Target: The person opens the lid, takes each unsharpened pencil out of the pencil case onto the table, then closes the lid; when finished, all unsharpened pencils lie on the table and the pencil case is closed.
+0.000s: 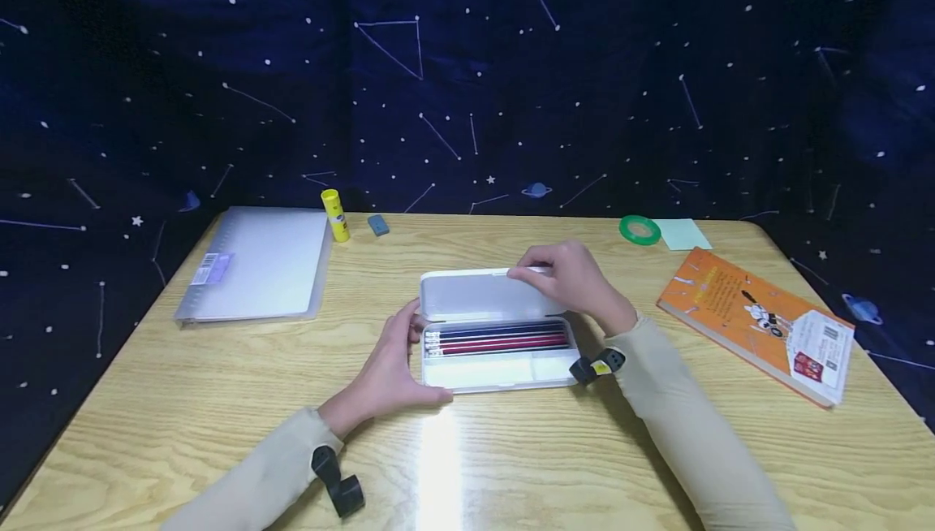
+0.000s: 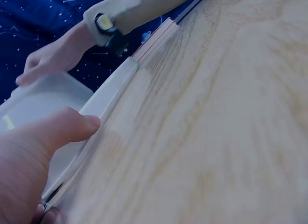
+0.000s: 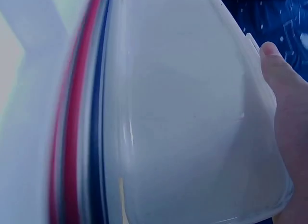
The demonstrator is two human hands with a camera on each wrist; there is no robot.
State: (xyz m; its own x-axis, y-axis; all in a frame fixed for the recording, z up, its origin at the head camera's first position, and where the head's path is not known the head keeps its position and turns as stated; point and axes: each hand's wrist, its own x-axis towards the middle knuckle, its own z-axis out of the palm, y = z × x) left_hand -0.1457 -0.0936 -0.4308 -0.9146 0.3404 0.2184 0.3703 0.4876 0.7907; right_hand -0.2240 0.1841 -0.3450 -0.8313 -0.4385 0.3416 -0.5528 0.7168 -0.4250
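Observation:
A white plastic pencil case (image 1: 478, 372) lies on the table with its lid (image 1: 467, 297) raised at the back. Several dark blue and red pencils (image 1: 504, 342) lie side by side in its rear compartment, their white-tipped ends to the left. My left hand (image 1: 387, 370) holds the case's left end, the thumb on the front edge and the fingers round the back corner, partly hidden. At the lid's upper edge, toward the right, my right hand (image 1: 573, 278) pinches the rim. In the right wrist view the right thumb lies along the lid (image 3: 192, 103).
On the left lies a clear binder (image 1: 256, 263), with a yellow glue stick (image 1: 335, 216) and a blue eraser (image 1: 378, 225) beside it. To the right are an orange book (image 1: 745, 316), a green tape roll (image 1: 639, 220) and pale sticky notes (image 1: 685, 234). A dark star-patterned cloth (image 1: 467, 84) hangs behind.

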